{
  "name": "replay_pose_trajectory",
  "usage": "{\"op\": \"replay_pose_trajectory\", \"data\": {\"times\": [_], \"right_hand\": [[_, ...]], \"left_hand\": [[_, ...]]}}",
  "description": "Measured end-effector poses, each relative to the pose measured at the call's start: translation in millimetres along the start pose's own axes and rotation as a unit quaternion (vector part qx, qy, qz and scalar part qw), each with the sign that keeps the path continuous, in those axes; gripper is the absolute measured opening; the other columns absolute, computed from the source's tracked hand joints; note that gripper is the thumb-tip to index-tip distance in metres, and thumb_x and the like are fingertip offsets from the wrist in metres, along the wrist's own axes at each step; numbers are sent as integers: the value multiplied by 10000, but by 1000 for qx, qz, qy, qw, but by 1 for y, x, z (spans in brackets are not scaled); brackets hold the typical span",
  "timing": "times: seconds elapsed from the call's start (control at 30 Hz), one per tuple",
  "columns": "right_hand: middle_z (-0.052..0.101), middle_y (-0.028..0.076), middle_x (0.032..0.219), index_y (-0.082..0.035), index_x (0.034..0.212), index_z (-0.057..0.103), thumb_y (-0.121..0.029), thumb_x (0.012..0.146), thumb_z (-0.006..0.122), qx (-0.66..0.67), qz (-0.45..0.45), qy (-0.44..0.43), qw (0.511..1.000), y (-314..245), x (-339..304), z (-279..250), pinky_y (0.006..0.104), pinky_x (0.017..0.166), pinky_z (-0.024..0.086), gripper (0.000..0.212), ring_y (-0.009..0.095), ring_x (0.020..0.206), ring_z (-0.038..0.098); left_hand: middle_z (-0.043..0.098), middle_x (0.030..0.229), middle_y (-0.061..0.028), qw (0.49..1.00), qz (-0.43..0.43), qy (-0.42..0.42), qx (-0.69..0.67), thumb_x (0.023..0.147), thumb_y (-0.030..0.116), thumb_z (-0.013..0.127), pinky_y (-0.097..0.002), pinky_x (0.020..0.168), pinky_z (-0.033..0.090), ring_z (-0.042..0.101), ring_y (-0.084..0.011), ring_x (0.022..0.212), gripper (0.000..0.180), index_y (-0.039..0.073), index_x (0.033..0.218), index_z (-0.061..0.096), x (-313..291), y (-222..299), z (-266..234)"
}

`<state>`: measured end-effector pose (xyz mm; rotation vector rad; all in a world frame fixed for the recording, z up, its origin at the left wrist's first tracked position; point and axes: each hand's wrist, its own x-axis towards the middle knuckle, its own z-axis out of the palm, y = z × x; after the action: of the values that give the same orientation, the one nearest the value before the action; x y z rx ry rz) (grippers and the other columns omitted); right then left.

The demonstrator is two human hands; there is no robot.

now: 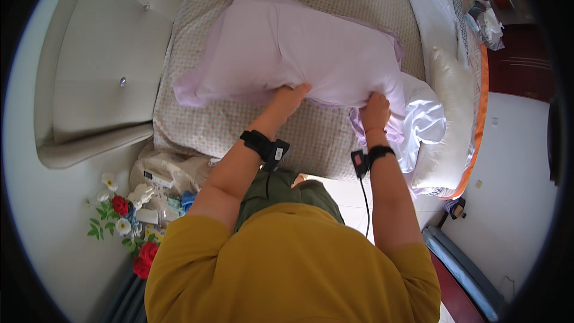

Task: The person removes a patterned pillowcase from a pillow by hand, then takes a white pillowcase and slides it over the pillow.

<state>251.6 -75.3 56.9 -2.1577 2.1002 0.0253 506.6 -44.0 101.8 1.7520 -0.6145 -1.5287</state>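
A pale lilac pillow [323, 45] in a case with a darker lilac border lies across the bed in front of me. My left hand [291, 100] is closed on the middle of its near edge, where the cloth creases; its thumb rests on top and its other fingers are partly hidden. Farther right, my right hand [375, 112] is closed in a fist on the same near edge, close to the pillow's right end. Loose lilac cloth hangs around that hand. White satiny cloth [421, 116] lies bunched beside the pillow's right end.
A cream pillow [445, 119] stretches along the bed's right side. The checked bed cover [209, 122] lies beneath. On the left rises a padded headboard [98, 63]; artificial flowers [122, 206] and small items crowd the bedside surface. A plastic bag [490, 27] sits far right.
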Motion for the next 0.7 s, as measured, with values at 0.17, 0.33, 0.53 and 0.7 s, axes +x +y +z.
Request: {"op": "replay_pose_trajectory", "data": {"times": [0.17,0.33,0.53,0.7], "right_hand": [[608,108,896,-86,834,576,-143,663,575,-34,-137,-58,988,25,3,-16,416,675,469,181,302,849,571],[578,139,712,-67,707,569,-183,672,556,8,-400,-88,912,-31,-50,-113,431,659,441,122,333,733,556],[585,173,910,-55,993,551,-267,814,476,191,-276,-459,822,13,-142,-93,382,791,430,287,304,904,547],[529,179,1113,-39,1199,428,-276,801,531,171,-289,-391,857,25,-110,-52,352,873,402,474,289,1035,508]], "left_hand": [[410,515,18,998,3,-50,-34,784,359,567,-254,393,276,354,-91,416,312,101,626,492,-28,-77,14],[379,496,26,996,-74,15,-56,797,366,556,-227,375,241,335,-70,409,320,121,613,461,-42,-108,-44],[409,489,13,986,-164,-8,19,735,277,593,-228,383,278,383,-82,436,248,101,589,494,-101,-147,-63],[486,568,-5,990,-102,41,-86,719,258,604,-222,406,346,424,-93,466,216,49,685,561,-107,-196,-84]]}}
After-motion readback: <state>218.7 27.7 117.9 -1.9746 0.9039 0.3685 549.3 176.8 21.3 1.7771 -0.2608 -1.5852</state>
